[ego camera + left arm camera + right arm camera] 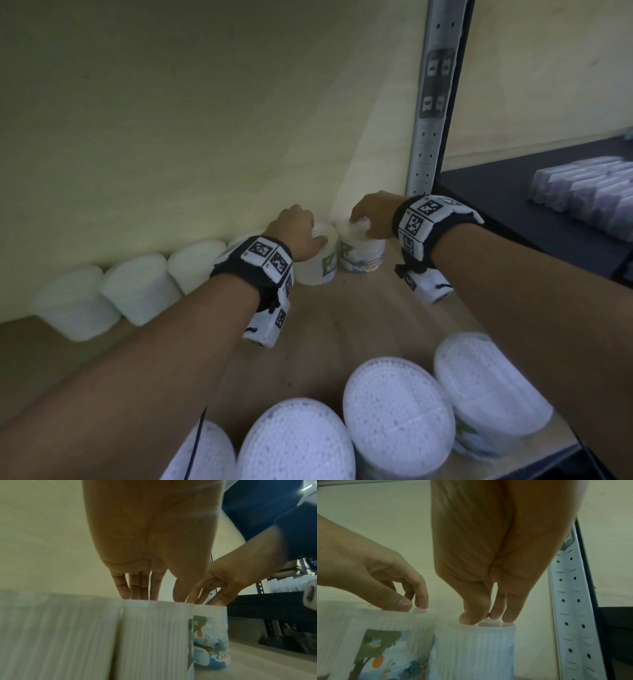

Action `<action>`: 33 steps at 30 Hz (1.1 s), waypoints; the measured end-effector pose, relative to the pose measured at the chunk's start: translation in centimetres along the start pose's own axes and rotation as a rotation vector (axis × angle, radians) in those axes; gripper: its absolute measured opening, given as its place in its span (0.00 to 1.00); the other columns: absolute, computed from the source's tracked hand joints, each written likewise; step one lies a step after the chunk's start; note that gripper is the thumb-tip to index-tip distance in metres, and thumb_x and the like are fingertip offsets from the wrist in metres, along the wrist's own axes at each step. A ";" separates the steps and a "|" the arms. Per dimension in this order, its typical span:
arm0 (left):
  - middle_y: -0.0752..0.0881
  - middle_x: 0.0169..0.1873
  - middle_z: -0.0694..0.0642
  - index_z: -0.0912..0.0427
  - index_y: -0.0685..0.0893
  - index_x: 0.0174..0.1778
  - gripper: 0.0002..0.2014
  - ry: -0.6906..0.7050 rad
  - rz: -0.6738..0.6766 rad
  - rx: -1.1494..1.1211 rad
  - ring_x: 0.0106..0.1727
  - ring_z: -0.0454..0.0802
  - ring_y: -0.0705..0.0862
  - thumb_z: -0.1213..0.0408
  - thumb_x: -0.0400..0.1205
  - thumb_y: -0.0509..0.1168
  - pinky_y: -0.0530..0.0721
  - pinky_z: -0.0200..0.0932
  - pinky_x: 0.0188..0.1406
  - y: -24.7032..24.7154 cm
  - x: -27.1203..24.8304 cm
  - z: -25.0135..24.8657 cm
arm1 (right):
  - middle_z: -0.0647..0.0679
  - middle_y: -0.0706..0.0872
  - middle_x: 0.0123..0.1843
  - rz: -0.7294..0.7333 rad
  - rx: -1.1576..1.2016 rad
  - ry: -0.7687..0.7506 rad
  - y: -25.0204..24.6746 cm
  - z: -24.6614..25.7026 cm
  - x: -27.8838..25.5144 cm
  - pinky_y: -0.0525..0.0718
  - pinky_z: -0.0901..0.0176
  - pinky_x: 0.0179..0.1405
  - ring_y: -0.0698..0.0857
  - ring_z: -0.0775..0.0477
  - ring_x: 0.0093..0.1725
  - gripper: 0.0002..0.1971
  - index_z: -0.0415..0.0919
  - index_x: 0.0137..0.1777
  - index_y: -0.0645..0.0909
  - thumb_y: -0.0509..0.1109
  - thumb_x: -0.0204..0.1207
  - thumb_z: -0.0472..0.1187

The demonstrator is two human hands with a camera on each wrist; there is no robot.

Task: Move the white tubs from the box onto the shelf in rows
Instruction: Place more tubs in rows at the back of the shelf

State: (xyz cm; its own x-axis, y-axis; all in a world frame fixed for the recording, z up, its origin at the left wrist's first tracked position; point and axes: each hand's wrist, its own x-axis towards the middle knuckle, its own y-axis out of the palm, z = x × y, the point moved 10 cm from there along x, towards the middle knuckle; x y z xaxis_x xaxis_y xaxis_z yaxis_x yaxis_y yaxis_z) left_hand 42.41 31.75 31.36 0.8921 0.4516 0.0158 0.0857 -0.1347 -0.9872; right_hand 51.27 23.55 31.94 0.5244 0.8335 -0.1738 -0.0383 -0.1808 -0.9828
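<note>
Nearest me, four white tubs (397, 411) stand in a front row along the shelf (329, 329) edge, lids showing packed white tips. Past them my left hand (297, 230) rests its fingers (137, 588), held close together, on the lid of a labelled tub (317, 260), and my right hand (371, 214) sets bunched fingertips (494, 609) on the neighbouring tub (363, 251); the two tubs touch. They end the back row (137, 291) against the pale wall, beside the perforated metal upright (428, 137).

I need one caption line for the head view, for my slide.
Left hand and right hand each touch a white tub's lid in the shelf's back row.
</note>
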 end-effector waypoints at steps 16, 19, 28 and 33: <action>0.71 0.69 0.60 0.60 0.75 0.71 0.24 -0.021 -0.086 -0.103 0.72 0.59 0.71 0.51 0.82 0.63 0.73 0.55 0.71 -0.2 -0.8 0.2 | 0.42 0.76 0.76 -0.022 0.059 0.020 0.1 -0.4 0.1 0.76 0.52 0.73 0.77 0.40 0.73 0.26 0.42 0.77 0.72 0.68 0.78 0.36; 0.73 0.68 0.62 0.62 0.77 0.69 0.26 -0.062 -0.045 -0.018 0.70 0.60 0.73 0.47 0.81 0.64 0.75 0.55 0.70 -0.1 -0.6 0.4 | 0.42 0.75 0.76 -0.016 0.050 0.014 0.1 -0.4 0.1 0.75 0.52 0.74 0.76 0.40 0.73 0.26 0.41 0.77 0.72 0.68 0.78 0.37; 0.69 0.78 0.57 0.57 0.72 0.78 0.25 0.018 0.100 -0.107 0.77 0.56 0.71 0.71 0.83 0.60 0.73 0.45 0.71 0.0 -0.5 -0.6 | 0.42 0.73 0.77 -0.017 0.043 0.020 0.1 -0.5 0.1 0.75 0.51 0.74 0.75 0.40 0.74 0.26 0.41 0.77 0.72 0.67 0.79 0.36; 0.69 0.73 0.61 0.63 0.74 0.74 0.24 -0.026 -0.055 -0.123 0.73 0.59 0.72 0.56 0.83 0.63 0.73 0.49 0.71 -1.0 -0.8 -0.3 | 0.43 0.73 0.77 -0.004 0.041 0.015 0.2 -0.5 0.3 0.74 0.51 0.75 0.75 0.40 0.74 0.26 0.42 0.78 0.71 0.68 0.78 0.37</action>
State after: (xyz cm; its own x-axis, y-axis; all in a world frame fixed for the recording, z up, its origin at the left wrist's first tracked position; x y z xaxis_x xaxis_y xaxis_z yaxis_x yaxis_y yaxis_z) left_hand 41.72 31.29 32.41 0.8730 0.4835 0.0640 0.1896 -0.2155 -0.9579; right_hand 51.85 23.52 31.76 0.5372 0.8264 -0.1690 -0.0704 -0.1557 -0.9853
